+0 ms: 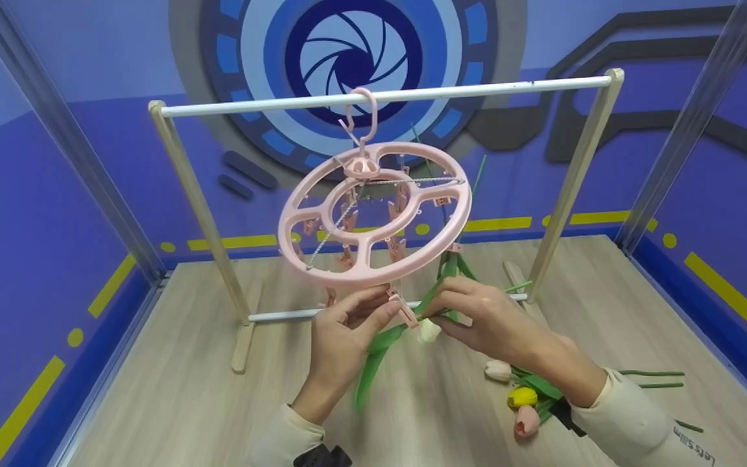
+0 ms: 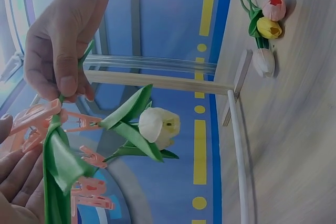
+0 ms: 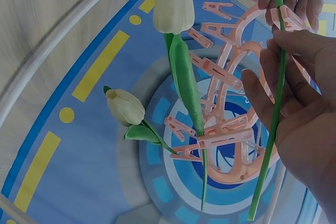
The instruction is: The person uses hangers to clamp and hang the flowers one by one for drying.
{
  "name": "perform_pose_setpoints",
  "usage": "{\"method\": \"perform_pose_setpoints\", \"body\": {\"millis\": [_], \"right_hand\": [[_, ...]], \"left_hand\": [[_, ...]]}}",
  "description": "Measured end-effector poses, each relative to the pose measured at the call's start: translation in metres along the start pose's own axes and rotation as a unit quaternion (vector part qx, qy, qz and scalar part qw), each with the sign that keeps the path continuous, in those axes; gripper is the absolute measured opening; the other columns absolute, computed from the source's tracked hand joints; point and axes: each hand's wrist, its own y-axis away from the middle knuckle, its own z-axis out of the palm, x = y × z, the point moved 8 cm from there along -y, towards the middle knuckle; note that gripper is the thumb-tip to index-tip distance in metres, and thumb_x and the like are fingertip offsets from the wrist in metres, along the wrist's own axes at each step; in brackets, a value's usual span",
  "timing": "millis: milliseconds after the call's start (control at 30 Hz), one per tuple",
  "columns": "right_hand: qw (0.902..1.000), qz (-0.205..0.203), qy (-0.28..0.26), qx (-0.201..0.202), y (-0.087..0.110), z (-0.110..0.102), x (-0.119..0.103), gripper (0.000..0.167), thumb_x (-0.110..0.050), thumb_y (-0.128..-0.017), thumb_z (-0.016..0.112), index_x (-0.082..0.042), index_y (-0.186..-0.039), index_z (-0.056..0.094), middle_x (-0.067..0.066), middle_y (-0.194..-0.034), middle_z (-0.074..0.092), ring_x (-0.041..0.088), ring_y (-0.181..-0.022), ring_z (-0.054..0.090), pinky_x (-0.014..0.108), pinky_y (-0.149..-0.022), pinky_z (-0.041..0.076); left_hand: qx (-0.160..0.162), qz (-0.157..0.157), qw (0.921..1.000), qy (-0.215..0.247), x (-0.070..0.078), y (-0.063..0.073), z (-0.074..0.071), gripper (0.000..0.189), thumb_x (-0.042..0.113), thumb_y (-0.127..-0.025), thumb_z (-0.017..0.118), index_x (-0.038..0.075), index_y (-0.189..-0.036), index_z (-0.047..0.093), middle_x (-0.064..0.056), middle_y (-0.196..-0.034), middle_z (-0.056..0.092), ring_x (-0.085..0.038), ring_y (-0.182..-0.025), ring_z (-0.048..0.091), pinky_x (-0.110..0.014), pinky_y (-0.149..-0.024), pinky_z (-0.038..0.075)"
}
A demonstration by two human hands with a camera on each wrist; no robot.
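Observation:
In the head view, my left hand (image 1: 341, 337) pinches a pink clothespin (image 1: 404, 310) hanging from the front rim of a round pink clip hanger (image 1: 364, 275). My right hand (image 1: 490, 318) holds a green-leaved tulip (image 1: 368, 383) by its stem, right at the clothespin. The right wrist view shows the stem (image 3: 275, 103) running through the clothespin's jaws (image 3: 289, 18) and down past my palm; its bloom is out of sight. Two white tulips (image 3: 174, 9) hang bloom-down from other clothespins nearby, their stems gripped by the clips.
The hanger hooks over the white bar (image 1: 250, 105) of a wood-legged rack (image 1: 185, 188). On the table (image 1: 172, 402), at the right, lie a yellow tulip (image 1: 522, 397), a pink tulip (image 1: 526, 420) and a pale tulip (image 1: 497, 370). Patterned walls stand close around.

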Motion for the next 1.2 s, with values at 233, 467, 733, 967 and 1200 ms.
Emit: {"method": "perform_pose_setpoints", "body": {"millis": [233, 467, 733, 967, 1200], "right_hand": [[0.9999, 0.013, 0.004, -0.004, 0.003, -0.001, 0.004, 0.034, 0.011, -0.085, 0.084, -0.011, -0.109, 0.076, -0.002, -0.106, 0.071, 0.016, -0.095, 0.069, 0.03, -0.083, 0.062], [0.9996, 0.027, 0.006, 0.001, 0.008, -0.005, 0.009, 0.035, 0.012, -0.084, 0.084, -0.012, -0.108, 0.077, -0.003, -0.106, 0.071, 0.017, -0.097, 0.069, 0.032, -0.085, 0.062], [0.9996, 0.023, 0.014, 0.012, 0.013, -0.011, 0.012, 0.036, 0.014, -0.082, 0.085, -0.011, -0.107, 0.077, -0.002, -0.104, 0.071, 0.018, -0.094, 0.067, 0.025, -0.085, 0.06], [0.9994, 0.023, 0.016, 0.019, 0.016, -0.014, 0.015, 0.037, 0.014, -0.082, 0.084, -0.011, -0.108, 0.077, -0.002, -0.104, 0.072, 0.018, -0.093, 0.067, 0.021, -0.086, 0.058], [0.9993, 0.031, 0.009, 0.021, 0.018, -0.015, 0.018, 0.037, 0.016, -0.082, 0.083, -0.011, -0.108, 0.077, -0.001, -0.106, 0.072, 0.018, -0.095, 0.067, 0.021, -0.087, 0.058]], "left_hand": [[0.013, -0.005, 0.9999, -0.005, -0.005, 0.003, -0.015, 0.026, 0.014, -0.095, 0.083, 0.004, -0.119, 0.078, -0.002, -0.111, 0.079, -0.021, -0.1, 0.076, -0.036, -0.09, 0.062], [0.059, 0.008, 0.9973, -0.043, -0.005, 0.007, -0.041, 0.02, 0.015, -0.095, 0.083, 0.009, -0.113, 0.081, 0.002, -0.104, 0.079, -0.02, -0.092, 0.076, -0.033, -0.083, 0.063], [0.107, 0.044, 0.9923, -0.042, -0.004, 0.007, -0.065, 0.018, 0.006, -0.091, 0.085, 0.005, -0.109, 0.081, -0.002, -0.102, 0.08, -0.021, -0.093, 0.078, -0.033, -0.082, 0.063], [0.138, 0.036, 0.9883, -0.054, -0.013, 0.008, -0.075, 0.022, 0.002, -0.088, 0.087, 0.002, -0.109, 0.08, -0.006, -0.1, 0.079, -0.021, -0.094, 0.076, -0.03, -0.083, 0.063], [0.116, 0.008, 0.9924, -0.042, -0.026, 0.007, -0.069, 0.029, 0.003, -0.084, 0.09, -0.001, -0.11, 0.078, -0.012, -0.105, 0.077, -0.028, -0.1, 0.075, -0.039, -0.088, 0.062]]}}
